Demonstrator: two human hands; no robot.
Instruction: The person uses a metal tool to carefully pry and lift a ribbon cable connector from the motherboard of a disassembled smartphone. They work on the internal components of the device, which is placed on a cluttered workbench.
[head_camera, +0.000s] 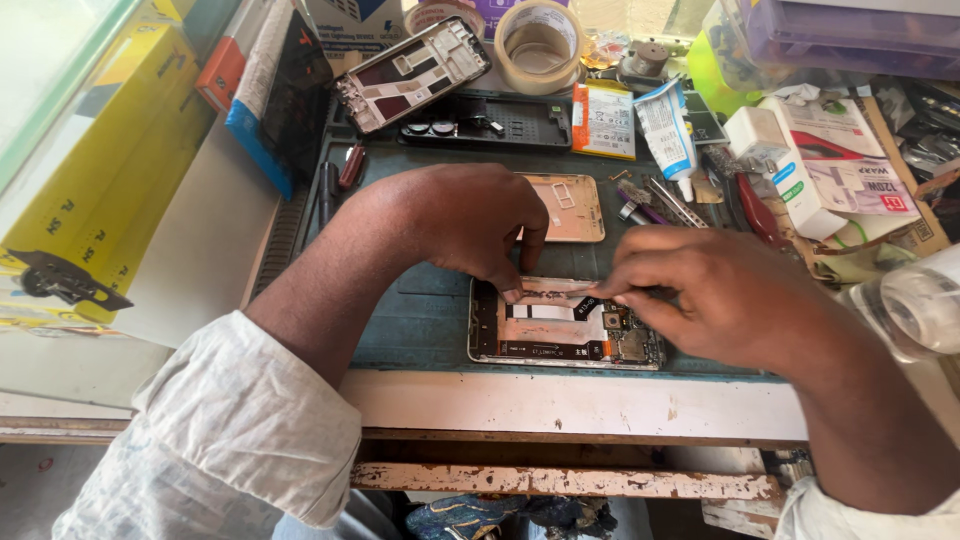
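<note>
Pressing down on the open phone (565, 335) lying on the green mat (420, 310), my left hand (460, 220) curls its fingers on the top edge. My right hand (715, 290) pinches a thin strip there. Pulling hard could tear it.

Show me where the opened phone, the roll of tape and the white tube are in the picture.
opened phone (560, 335): head view, on its exposed inner plate.
roll of tape (541, 46): head view, on the roll's upper rim.
white tube (665, 125): head view, on the middle of its body.
</note>
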